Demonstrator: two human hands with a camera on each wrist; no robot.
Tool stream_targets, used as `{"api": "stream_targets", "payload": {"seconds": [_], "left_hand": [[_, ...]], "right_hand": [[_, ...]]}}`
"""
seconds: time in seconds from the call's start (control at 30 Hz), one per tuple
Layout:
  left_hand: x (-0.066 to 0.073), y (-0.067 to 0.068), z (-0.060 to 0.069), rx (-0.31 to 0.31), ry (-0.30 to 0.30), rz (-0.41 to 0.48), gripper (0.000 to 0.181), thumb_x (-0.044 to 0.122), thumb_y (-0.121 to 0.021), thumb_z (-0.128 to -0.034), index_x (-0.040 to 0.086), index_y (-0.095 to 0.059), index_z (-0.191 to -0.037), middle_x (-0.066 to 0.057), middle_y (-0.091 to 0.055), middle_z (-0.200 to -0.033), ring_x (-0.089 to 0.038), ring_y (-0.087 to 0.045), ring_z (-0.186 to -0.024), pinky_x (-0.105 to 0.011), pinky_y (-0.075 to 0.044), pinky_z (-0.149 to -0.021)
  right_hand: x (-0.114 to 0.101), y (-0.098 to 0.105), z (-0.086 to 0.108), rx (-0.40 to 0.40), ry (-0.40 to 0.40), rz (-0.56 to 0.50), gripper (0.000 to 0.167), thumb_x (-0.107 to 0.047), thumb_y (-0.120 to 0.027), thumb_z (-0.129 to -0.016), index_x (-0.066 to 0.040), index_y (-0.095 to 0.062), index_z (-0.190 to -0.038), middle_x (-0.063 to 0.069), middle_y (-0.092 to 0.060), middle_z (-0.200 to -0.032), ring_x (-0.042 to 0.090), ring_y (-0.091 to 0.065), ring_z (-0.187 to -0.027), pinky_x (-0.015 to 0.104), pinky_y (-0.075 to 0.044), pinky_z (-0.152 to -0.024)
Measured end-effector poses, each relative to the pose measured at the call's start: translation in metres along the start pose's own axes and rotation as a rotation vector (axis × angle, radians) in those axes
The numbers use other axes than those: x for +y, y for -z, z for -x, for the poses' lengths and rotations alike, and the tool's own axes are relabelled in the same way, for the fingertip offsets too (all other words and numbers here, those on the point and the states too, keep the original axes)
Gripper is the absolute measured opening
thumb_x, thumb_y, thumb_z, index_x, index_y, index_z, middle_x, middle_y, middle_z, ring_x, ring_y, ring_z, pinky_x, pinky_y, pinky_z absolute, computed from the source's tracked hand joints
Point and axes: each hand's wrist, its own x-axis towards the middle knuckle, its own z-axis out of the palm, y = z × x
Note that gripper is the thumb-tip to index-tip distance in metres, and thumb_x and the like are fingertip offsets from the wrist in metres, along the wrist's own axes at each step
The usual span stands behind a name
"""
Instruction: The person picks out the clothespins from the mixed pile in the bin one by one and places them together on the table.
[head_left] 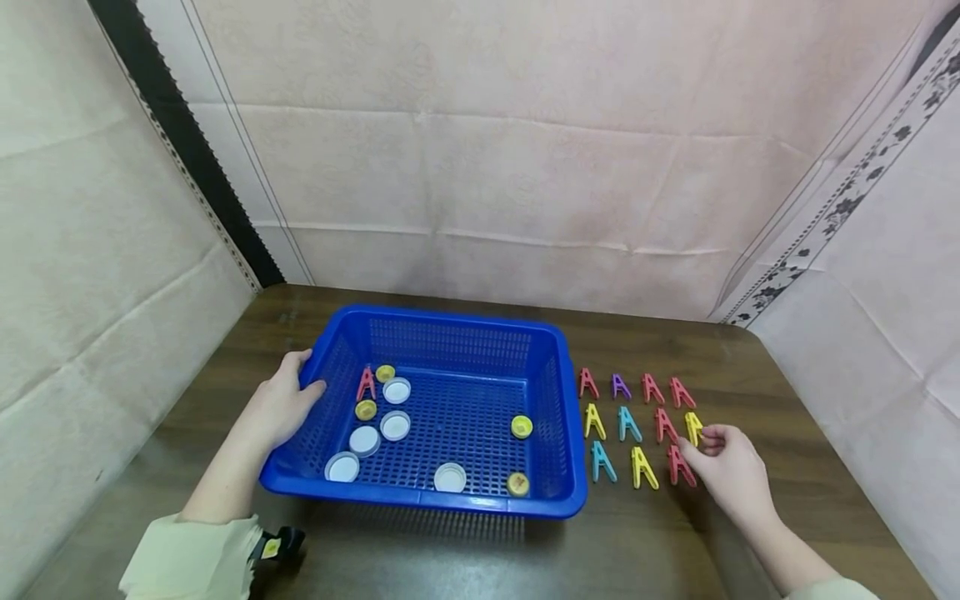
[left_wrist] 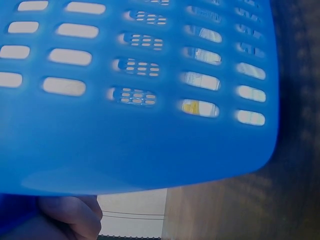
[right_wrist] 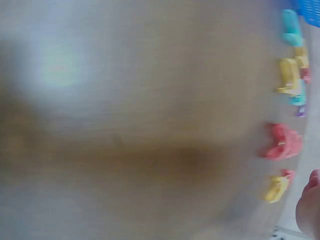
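Note:
A blue plastic basket [head_left: 480, 498] stands tilted on the table, its front rim raised off the surface. My left hand [head_left: 281, 404] grips its left rim, thumb over the inner side. In the left wrist view the slotted basket wall [left_wrist: 125, 145] fills most of the picture, hiding most of that hand. Right of the basket, several clothespins lie in rows. My right hand [head_left: 727, 471] is beside a yellow clothespin [head_left: 693, 427] at the right end, with thumb and forefinger apart near it. Red clothespins [head_left: 666, 425] lie just left of those fingers. Contact cannot be made out.
Inside the basket are several white bottle caps [head_left: 395, 426], several yellow caps [head_left: 521, 427] and a red clothespin [head_left: 366, 384]. Pale cloth [head_left: 480, 183] hangs behind and at both sides of the brown wooden table [head_left: 600, 550]. A black strap [head_left: 277, 546] is by the left sleeve.

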Motion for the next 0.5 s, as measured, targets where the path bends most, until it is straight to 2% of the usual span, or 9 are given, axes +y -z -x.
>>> {"api": "stream_targets", "payload": {"seconds": [0.27,0.5], "left_hand": [[-0.001,-0.001,0.000,0.001,0.006,0.003,0.063,0.027,-0.044,-0.0994,-0.002,-0.013,-0.147,-0.036,-0.031,-0.139,-0.055,-0.041,-0.117,-0.068,-0.037,-0.087],[-0.002,-0.001,-0.001,0.006,0.009,0.007,0.064,0.027,-0.044,-0.0993,-0.001,-0.013,-0.147,-0.036,-0.032,-0.139,-0.055,-0.042,-0.117,-0.068,-0.038,-0.086]], "right_hand": [[-0.036,0.002,-0.022,-0.021,0.074,-0.034,0.046,-0.030,-0.066,-0.086,0.009,-0.055,-0.108,0.023,-0.060,-0.098,0.033,-0.059,-0.088,0.045,-0.047,-0.075],[-0.064,-0.002,-0.031,-0.088,0.097,-0.074,0.047,-0.032,-0.064,-0.087,0.007,-0.053,-0.110,0.019,-0.060,-0.100,0.028,-0.058,-0.090,0.038,-0.048,-0.075]]}}
